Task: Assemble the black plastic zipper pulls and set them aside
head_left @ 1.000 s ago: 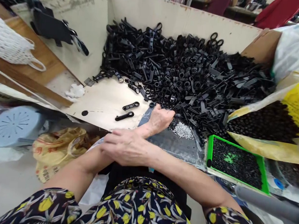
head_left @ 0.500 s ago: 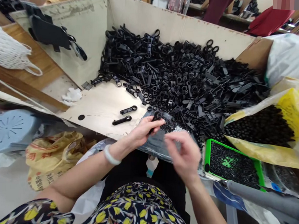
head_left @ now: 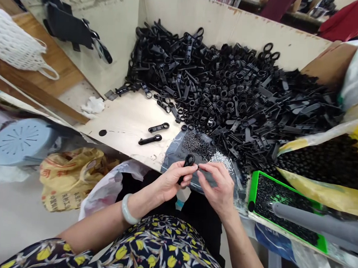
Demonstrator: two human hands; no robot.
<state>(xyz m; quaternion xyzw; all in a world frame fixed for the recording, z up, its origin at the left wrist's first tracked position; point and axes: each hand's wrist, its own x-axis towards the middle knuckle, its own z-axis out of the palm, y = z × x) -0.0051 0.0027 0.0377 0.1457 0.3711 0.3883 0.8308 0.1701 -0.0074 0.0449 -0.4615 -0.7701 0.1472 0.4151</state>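
1. Now our left hand (head_left: 168,182) has its grip pinched around a black ring-ended part (head_left: 189,160), thumb along its side and the ring uppermost, over the near edge of the counter (head_left: 125,121).
2. Our right hand (head_left: 220,186) comes in from the other side, thumb and forefinger pressed together on a tiny dark piece (head_left: 198,167) (too small for us to tell what it is), just beside the left thumb tip.
3. We wear a pale bracelet (head_left: 125,208) around the left wrist.
4. Beyond our hands, on a grey-blue sheet (head_left: 172,153), we see small dark beads (head_left: 198,145) spread out, with a pile of silver pins (head_left: 222,159) touching them on the right.
5. To the left of the sheet, two long black pieces (head_left: 159,127) lie on the counter, near each other but apart.
6. Behind all this we have a wide heap of black parts (head_left: 212,77), rings and flat strips jumbled together against the pale back wall (head_left: 233,23).
7. On our right sits a green tray (head_left: 254,188) of fine black bits; a grey cylinder (head_left: 309,219) crosses in front of it, and an open yellow-and-white bag (head_left: 326,191) of dark round pieces stands just behind it.
8. Down on our left we find a light-blue stool (head_left: 21,141) and a crumpled tan bag (head_left: 64,176) beside it.
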